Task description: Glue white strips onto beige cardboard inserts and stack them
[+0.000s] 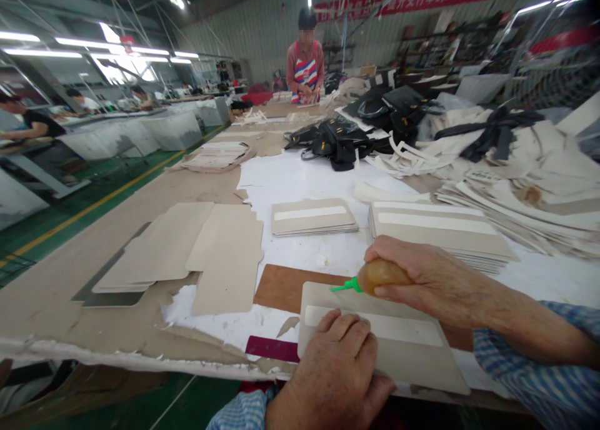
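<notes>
1. At ten o'clock from the beige panel [412, 358] lying flat before you, loose panels [180, 242] overlap on the worktop [135, 333].
2. At nine o'clock, the purple strip [269, 347] reaches your panel's left edge; toward ten, the brown sheet [281, 286] runs partly beneath it.
3. At eleven, well apart from your hands, sits the smaller stack [314, 214].
4. Your left hand [344, 361] rests at the panel's eight o'clock side, fingers laid across it, gripping nothing visible.
5. Your right hand [431, 280], at one o'clock, has its fingers wrapped round the squeeze bottle [382, 276]. Its green nozzle [345, 286] points at the panel's ten o'clock corner; I can't tell whether the tip touches. You appear to be applying adhesive; the next move likely calls for even squeezing along the margin, with the panel held steady.
6. Also toward one o'clock, beyond your right hand, lies the larger stack [435, 227].
</notes>
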Motion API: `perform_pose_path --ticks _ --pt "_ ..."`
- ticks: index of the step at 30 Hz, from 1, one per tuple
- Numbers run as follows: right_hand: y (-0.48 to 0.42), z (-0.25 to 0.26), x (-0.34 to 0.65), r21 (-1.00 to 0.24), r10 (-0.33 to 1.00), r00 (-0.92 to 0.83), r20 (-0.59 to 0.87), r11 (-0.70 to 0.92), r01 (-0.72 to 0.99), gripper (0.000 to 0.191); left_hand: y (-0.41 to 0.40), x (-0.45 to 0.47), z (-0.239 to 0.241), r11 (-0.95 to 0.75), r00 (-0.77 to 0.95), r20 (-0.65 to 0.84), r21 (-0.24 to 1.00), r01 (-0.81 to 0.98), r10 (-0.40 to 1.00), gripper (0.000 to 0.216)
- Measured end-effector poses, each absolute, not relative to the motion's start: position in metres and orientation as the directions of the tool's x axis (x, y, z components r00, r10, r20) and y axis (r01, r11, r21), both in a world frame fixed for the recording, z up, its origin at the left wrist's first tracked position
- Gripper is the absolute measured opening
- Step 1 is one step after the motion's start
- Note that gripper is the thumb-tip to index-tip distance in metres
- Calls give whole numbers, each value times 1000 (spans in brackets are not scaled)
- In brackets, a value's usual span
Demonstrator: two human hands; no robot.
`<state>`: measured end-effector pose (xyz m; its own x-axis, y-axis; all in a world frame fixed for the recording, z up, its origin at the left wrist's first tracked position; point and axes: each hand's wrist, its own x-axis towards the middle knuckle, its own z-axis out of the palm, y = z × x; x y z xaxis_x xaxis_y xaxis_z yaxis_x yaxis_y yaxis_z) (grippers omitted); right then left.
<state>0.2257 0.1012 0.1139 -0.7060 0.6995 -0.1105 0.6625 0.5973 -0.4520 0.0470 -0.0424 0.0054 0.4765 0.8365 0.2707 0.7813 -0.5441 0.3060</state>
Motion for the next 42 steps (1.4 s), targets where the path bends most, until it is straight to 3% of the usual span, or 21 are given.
perform_pose_path --ticks 14,36,42 --pt "97 122 192 -486 646 -759 -78 640 595 20 -42 48 2 -534 465 270 317 784 843 38" --pt "106 133 224 -412 712 -685 -156 583 700 19 -43 47 5 -532 467 261 317 785 845 40" --pt "106 133 227 -440 711 -690 -137 580 685 21 -42 48 3 -541 459 302 300 786 835 38"
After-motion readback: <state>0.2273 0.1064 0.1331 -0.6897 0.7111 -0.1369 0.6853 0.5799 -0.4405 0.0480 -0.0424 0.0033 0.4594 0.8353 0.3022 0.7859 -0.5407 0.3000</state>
